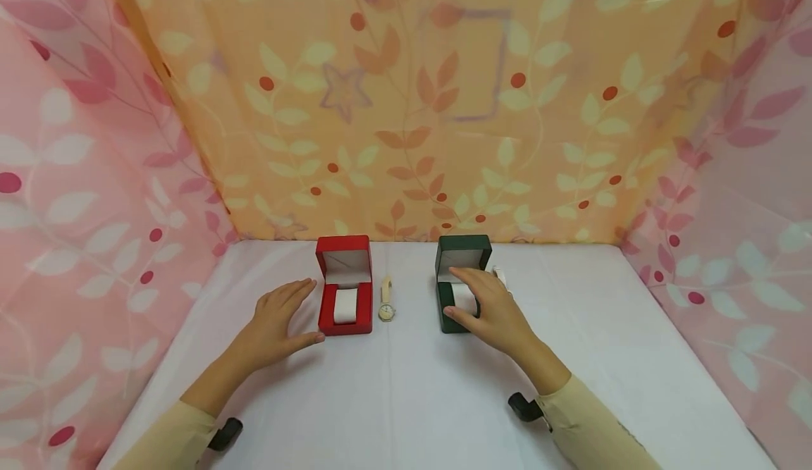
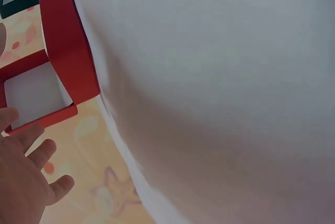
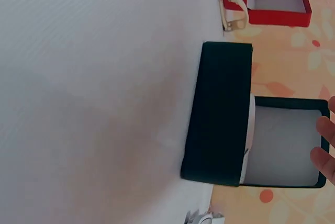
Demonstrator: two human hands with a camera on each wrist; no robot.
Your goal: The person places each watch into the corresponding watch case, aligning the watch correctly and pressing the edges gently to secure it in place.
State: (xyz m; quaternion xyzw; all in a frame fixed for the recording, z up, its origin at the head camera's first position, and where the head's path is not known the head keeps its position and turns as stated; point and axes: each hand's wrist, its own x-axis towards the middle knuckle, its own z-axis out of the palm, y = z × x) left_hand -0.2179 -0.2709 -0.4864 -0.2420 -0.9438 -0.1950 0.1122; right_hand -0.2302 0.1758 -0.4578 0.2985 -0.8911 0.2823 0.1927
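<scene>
A red watch box (image 1: 327,308) stands with its lid raised, a white cushion (image 1: 345,306) inside. Left of it is my left hand (image 1: 273,325), fingers spread, its thumb near the box's front corner. My right hand (image 1: 497,311) hovers over the right part of an opened dark green watch box (image 1: 448,320), partly hiding it and its white cushion (image 1: 463,298). Neither hand holds anything. Between the boxes lies a cream-strapped wristwatch (image 1: 386,310). Another wristwatch with a white strap (image 1: 500,275) lies right of the green box, mostly hidden behind my right hand.
A white cloth (image 1: 393,399) covers the table. Patterned orange sheeting (image 1: 406,103) hangs behind it, and pink sheeting (image 1: 70,230) borders the left and right sides. Both boxes stand near the table's far edge.
</scene>
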